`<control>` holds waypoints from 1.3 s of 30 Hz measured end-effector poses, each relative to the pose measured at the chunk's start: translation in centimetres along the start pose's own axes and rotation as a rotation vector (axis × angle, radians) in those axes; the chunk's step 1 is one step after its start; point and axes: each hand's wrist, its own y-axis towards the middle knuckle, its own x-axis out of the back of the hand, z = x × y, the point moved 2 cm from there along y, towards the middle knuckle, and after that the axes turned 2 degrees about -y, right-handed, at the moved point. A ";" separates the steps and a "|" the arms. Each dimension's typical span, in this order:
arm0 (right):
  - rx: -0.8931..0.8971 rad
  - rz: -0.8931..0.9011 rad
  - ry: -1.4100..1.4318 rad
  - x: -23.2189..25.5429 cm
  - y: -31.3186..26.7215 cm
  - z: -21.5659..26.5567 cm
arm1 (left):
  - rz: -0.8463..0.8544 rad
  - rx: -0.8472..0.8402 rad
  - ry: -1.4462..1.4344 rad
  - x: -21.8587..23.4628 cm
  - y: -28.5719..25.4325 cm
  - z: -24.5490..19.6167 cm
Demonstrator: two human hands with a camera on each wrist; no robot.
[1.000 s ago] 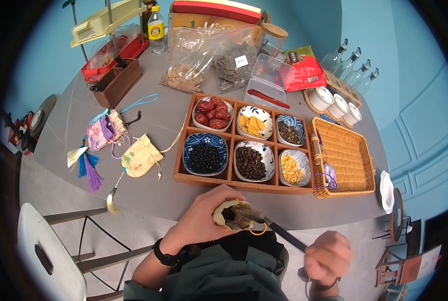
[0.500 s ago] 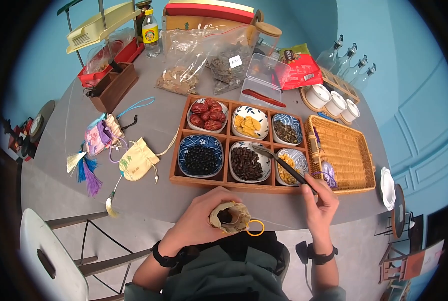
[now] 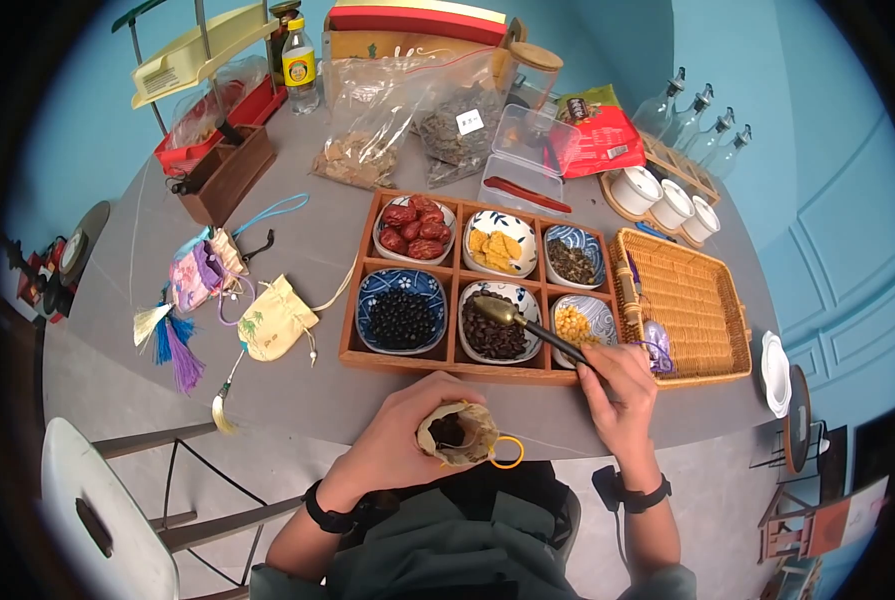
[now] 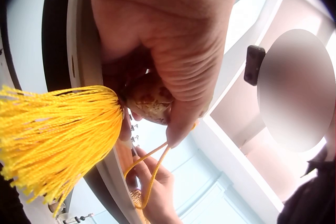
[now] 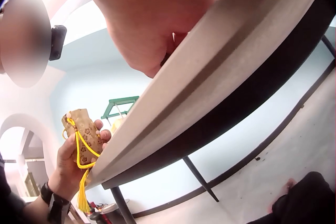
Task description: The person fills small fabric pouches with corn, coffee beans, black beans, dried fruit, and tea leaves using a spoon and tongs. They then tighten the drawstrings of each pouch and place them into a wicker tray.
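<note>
My left hand [image 3: 397, 428] grips a small gold-brown drawstring pouch [image 3: 483, 440] over the table's near edge, its mouth open upward and dark inside. From the pouch hang a yellow cord [image 5: 79, 150] and a yellow tassel [image 4: 63, 140]. In the head view my right hand [image 3: 619, 392] holds the black handle of a small metal spoon [image 3: 502, 311]. The spoon's head rests over the dark roasted coffee beans [image 3: 497, 342] in a white patterned bowl [image 3: 535, 309]. That bowl sits in the front middle compartment of a wooden divided box [image 3: 437, 368].
Other compartments hold red dates [image 3: 413, 229], yellow pieces [image 3: 497, 252], dried leaves [image 3: 569, 262], black beans [image 3: 401, 318] and corn kernels [image 3: 572, 322]. A wicker basket [image 3: 682, 305] stands to the right, tasselled pouches [image 3: 279, 318] lie left, and plastic bags [image 3: 362, 150] stand behind.
My right hand has carried the spoon from the pouch's mouth forward to the coffee beans, its head now lower and further left among them. The left hand keeps holding the pouch nearly in place.
</note>
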 end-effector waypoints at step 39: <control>-0.028 -0.138 0.172 2.1 -0.7 2.5 | 0.207 0.099 -0.449 -0.2 -1.4 1.2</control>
